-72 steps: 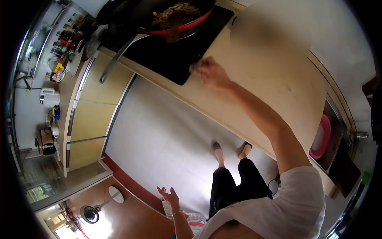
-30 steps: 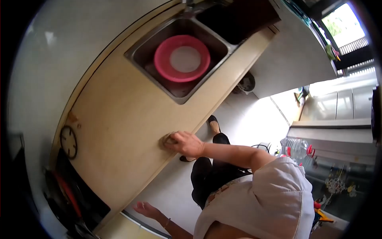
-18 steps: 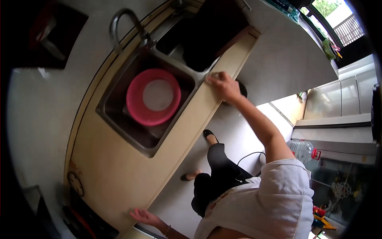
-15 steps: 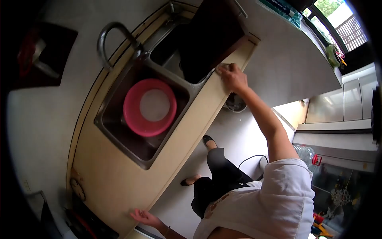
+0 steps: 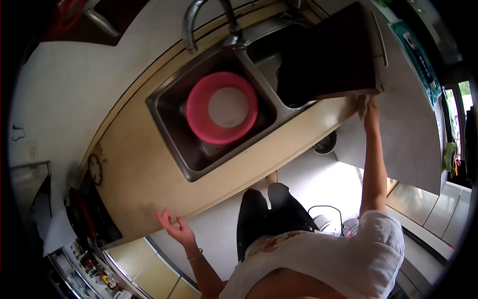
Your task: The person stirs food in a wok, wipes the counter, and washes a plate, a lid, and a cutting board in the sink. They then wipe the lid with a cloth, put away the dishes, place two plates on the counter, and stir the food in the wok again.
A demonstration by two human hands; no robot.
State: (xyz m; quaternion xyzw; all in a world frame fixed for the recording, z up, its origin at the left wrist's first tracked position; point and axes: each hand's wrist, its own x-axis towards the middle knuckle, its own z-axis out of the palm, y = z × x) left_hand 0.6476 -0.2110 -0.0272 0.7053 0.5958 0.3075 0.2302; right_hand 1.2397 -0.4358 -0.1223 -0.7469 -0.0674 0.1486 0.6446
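My right hand point(image 5: 371, 117) is at the far right end of the beige countertop point(image 5: 134, 194), below the corner of a dark brown cabinet. Its fingers are closed on a greyish cloth point(image 5: 363, 106) that touches the counter's edge; part of the cloth is hidden. My left hand point(image 5: 179, 231) hovers by the counter's front edge with its fingers apart and nothing in them. Between the two hands lies a steel double sink point(image 5: 172, 159). A pink basin point(image 5: 199, 127) rests in the left bowl, with something pale and round in its middle.
The dark brown cabinet point(image 5: 333, 55) overhangs the right bowl. A curved faucet point(image 5: 189, 30) rises behind the sink. At the left end are a black stove point(image 5: 99, 219) and a round trivet-like object point(image 5: 94, 169). A bin point(image 5: 326, 143) stands on the floor below the counter.
My right hand has moved with the cloth along the counter to its right end. My left hand is raised slightly, its fingers more spread. The view has turned and shifted.
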